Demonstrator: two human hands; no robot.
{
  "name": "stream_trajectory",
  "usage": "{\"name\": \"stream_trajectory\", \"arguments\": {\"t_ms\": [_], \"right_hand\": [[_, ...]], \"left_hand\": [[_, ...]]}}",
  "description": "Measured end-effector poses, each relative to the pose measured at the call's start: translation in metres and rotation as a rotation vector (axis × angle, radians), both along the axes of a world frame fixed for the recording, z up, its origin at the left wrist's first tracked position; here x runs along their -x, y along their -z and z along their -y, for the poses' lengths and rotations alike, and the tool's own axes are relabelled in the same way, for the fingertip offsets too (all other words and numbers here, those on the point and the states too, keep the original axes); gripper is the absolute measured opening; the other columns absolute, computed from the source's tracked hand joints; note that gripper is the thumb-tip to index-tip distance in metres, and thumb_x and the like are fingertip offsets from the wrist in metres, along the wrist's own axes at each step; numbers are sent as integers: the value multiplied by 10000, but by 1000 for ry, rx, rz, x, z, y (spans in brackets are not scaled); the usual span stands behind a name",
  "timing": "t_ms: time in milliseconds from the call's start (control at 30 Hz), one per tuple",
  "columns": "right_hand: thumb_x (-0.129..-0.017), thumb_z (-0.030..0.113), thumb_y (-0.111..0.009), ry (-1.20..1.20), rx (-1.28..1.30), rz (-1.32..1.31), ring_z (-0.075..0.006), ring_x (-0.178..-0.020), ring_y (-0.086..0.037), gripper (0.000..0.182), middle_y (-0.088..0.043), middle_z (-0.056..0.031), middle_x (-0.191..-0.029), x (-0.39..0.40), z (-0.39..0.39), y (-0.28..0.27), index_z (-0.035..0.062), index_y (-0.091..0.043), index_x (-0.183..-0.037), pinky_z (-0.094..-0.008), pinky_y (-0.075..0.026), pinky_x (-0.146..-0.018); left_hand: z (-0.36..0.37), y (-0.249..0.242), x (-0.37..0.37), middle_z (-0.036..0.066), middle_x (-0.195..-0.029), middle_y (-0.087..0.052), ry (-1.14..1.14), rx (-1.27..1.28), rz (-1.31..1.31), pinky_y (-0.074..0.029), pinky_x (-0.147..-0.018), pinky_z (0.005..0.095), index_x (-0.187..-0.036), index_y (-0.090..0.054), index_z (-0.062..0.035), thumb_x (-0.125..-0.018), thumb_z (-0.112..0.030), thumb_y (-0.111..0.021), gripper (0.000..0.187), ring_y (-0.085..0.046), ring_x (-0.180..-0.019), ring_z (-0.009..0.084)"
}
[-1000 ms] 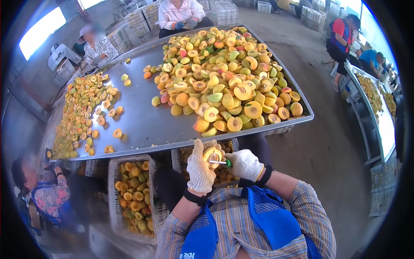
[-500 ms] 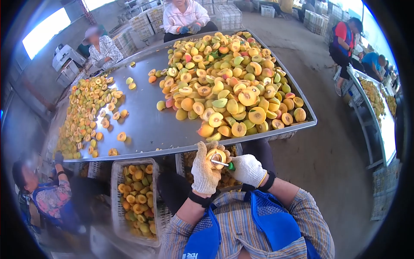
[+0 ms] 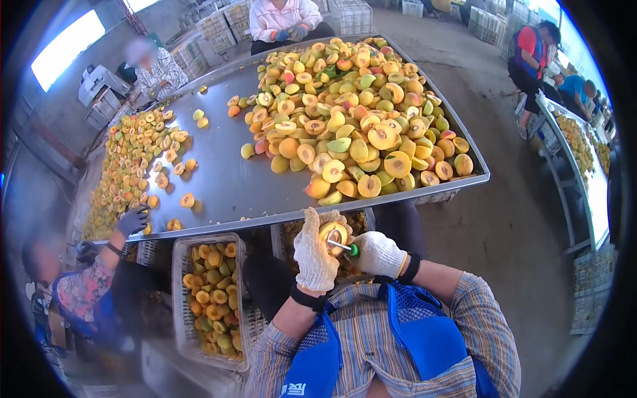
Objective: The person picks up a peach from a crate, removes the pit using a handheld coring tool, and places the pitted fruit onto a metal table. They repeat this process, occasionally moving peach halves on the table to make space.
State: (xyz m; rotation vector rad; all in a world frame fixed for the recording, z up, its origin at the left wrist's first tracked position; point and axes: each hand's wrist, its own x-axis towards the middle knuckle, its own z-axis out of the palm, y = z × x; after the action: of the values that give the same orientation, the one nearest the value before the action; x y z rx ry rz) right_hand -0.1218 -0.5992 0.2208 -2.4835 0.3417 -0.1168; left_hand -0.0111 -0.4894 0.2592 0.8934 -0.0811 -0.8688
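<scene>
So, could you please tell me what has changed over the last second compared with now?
The co-worker's gloved hand at lower left has come up onto the table edge, where none reached before. The left hand still cups the peach half, and the right hand still works the green-handled pitting tool in it. The pile of halved peaches and the crate look unchanged.
</scene>
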Motion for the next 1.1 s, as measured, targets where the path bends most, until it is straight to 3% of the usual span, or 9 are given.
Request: {"name": "stream_trajectory", "arguments": {"t_ms": [167,300,367,500,567,667,833,1000,1100], "right_hand": [[-821,250,-661,12,126,-115,-347,-707,-685,176,-694,-148,-770,-5,12,-14,102,-715,-900,-439,-561,-669],[-814,248,-673,-69,-109,-159,-343,-727,-688,196,-697,-147,-785,4,5,-3,104,-722,-938,-422,-571,-682],[-818,250,-671,4,-84,-167,-351,-748,-688,185,-693,-162,-790,4,5,-21,98,-726,-910,-427,-565,-699],[-816,213,-653,-65,-254,-192,-344,-725,-686,177,-689,-162,-775,6,-10,-14,102,-730,-930,-427,-566,-684],[-817,199,-647,-97,-342,-214,-340,-711,-684,173,-689,-158,-769,6,-10,-14,104,-728,-937,-427,-567,-675],[-825,186,-633,-20,71,-44,-333,-667,-679,137,-684,-139,-737,-2,2,-10,116,-726,-896,-437,-564,-642],[-801,293,-717,-130,-394,-45,-325,-718,-691,222,-700,-152,-765,-1,-14,21,98,-726,-906,-422,-567,-688],[-824,254,-684,46,24,-129,-316,-722,-687,165,-675,-141,-733,-10,0,8,104,-716,-883,-426,-565,-684],[-830,262,-683,3,-148,-244,-313,-731,-688,177,-685,-147,-764,-5,-8,12,103,-726,-895,-416,-563,-688]], "left_hand": [[0,5,0,158,-904,-685,-34,-18,31,-593,-683,376,-1011,-644,20,-994,-447,-564,474,-691,-757,276],[-3,-3,-6,160,-871,-691,22,-57,9,-585,-662,348,-991,-661,35,-997,-420,-570,465,-687,-715,256],[-3,2,-13,148,-834,-711,123,-165,204,-578,-648,326,-961,-700,49,-995,-375,-595,438,-687,-675,228],[-9,-7,-28,135,-801,-718,304,2,201,-565,-629,288,-887,-720,46,-971,-287,-652,350,-693,-684,183],[-8,-1,-26,127,-794,-720,300,84,200,-561,-629,277,-865,-724,44,-971,-298,-654,365,-692,-684,170],[-5,-6,-16,132,-799,-723,209,-236,414,-561,-650,288,-858,-726,35,-982,-400,-617,465,-692,-692,176],[-6,4,-18,142,-791,-719,149,-75,232,-564,-659,310,-837,-717,43,-994,-496,-545,588,-693,-694,205],[-1,23,-5,195,-838,-689,-62,-116,127,-565,-715,371,-903,-666,51,-976,-594,-494,671,-687,-764,299],[0,17,-6,197,-845,-693,-39,-38,30,-582,-744,411,-905,-671,43,-964,-613,-496,681,-693,-784,322]]}}
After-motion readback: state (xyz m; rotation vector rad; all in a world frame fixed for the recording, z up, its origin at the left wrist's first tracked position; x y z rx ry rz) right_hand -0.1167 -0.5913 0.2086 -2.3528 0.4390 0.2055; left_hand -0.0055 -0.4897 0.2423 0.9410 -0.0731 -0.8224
